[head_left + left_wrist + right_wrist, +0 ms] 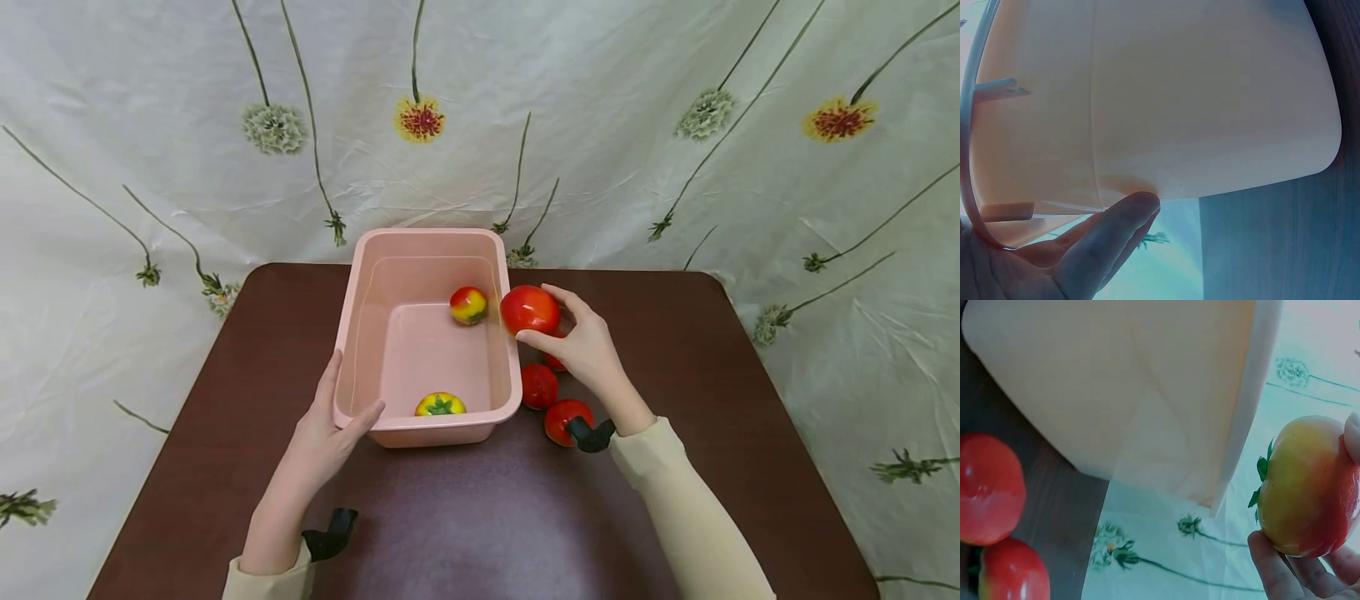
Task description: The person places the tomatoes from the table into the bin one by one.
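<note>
Your cream sleeves (690, 500) come in over the near edge of the table (480, 517), closest to the camera, each with a black strap (330, 536) at the wrist. Your left hand (322, 437) grips the near left corner of the pink bin (438, 346), thumb over the rim and fingers along the outside wall. That bin sits toward the table's far edge, a little left of its middle.

Your right hand (581, 346) pinches a large tomato (529, 309) between thumb and fingers, up in the air just beside the bin's right rim. Your right wrist view shows its yellow flank and green leaves, with a gap between it and the rim.

Inside the bin you have a red-and-yellow tomato (471, 315) by the right wall, toward the far right corner, and a yellow tomato (440, 406) at the near wall. Three red tomatoes (539, 386) lie on the table just beside the bin's right wall, one partly hidden by your hand. Flowered cloth (600, 167) hangs beyond the far edge.
</note>
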The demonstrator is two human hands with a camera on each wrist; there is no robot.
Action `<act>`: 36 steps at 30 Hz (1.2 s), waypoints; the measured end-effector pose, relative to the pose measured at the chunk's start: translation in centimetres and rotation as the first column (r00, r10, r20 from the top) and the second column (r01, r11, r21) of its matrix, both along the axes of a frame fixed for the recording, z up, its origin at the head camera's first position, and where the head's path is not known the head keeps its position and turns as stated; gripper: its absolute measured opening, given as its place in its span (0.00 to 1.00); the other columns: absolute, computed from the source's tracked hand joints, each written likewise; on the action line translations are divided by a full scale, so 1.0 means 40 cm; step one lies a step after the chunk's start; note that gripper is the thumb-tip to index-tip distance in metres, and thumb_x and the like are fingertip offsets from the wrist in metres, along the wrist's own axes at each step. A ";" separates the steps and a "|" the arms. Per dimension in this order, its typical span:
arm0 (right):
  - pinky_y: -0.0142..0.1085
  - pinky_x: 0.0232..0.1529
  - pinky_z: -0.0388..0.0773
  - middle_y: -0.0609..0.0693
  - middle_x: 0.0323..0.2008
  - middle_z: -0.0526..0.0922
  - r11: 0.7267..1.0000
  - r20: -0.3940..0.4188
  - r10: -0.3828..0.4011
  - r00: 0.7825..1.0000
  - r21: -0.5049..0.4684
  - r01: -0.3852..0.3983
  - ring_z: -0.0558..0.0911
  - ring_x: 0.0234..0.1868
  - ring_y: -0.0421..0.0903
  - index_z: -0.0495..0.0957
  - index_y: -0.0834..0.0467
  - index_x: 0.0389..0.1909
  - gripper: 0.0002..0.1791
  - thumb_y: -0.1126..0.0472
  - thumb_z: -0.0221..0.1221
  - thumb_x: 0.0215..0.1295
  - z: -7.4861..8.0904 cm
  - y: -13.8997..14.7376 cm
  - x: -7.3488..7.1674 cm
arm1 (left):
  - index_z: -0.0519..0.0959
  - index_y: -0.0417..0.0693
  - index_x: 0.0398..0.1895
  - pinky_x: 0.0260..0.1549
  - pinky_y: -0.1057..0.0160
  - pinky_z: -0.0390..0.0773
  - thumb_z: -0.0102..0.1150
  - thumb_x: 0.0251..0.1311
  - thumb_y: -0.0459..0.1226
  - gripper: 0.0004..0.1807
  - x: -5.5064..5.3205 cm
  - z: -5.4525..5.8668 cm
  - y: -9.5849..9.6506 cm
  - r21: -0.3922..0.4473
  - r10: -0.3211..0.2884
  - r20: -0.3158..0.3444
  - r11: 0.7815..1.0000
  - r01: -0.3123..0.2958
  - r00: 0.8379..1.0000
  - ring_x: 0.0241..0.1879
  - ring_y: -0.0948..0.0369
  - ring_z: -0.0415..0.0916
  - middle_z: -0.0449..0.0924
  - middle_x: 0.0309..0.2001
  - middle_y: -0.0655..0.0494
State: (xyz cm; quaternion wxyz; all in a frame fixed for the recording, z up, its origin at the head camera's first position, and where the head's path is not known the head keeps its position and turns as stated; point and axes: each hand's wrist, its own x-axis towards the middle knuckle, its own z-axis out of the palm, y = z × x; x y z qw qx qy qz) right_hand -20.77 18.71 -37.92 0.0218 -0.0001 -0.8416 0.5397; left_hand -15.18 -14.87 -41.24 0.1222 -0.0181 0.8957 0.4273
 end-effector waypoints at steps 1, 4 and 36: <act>0.46 0.55 0.80 0.52 0.63 0.74 1.000 -0.002 0.006 1.000 -0.002 -0.006 0.81 0.56 0.52 0.68 0.50 0.69 0.41 0.53 0.73 0.54 0.002 -0.005 -0.001 | 0.29 0.64 0.79 0.67 0.32 0.56 0.56 0.65 0.57 0.54 0.000 0.000 0.000 0.000 0.000 0.000 1.000 0.000 1.000 0.75 0.36 0.48 0.41 0.78 0.37; 0.46 0.56 0.80 0.51 0.63 0.74 1.000 -0.005 0.018 1.000 0.002 -0.018 0.81 0.56 0.52 0.68 0.50 0.69 0.41 0.52 0.73 0.54 0.006 -0.020 -0.003 | 0.28 0.64 0.79 0.67 0.32 0.56 0.56 0.65 0.57 0.54 0.000 0.000 0.001 0.001 0.000 0.001 1.000 0.000 1.000 0.75 0.36 0.48 0.41 0.78 0.37; 0.45 0.62 0.76 0.55 0.63 0.74 0.812 -0.110 0.450 0.886 0.463 -0.355 0.75 0.62 0.52 0.69 0.57 0.67 0.42 0.56 0.75 0.50 -0.010 -0.150 -0.006 | 0.27 0.66 0.79 0.68 0.32 0.54 0.57 0.64 0.58 0.55 -0.003 0.000 0.005 -0.002 0.019 0.039 1.000 -0.019 0.999 0.75 0.36 0.46 0.39 0.79 0.38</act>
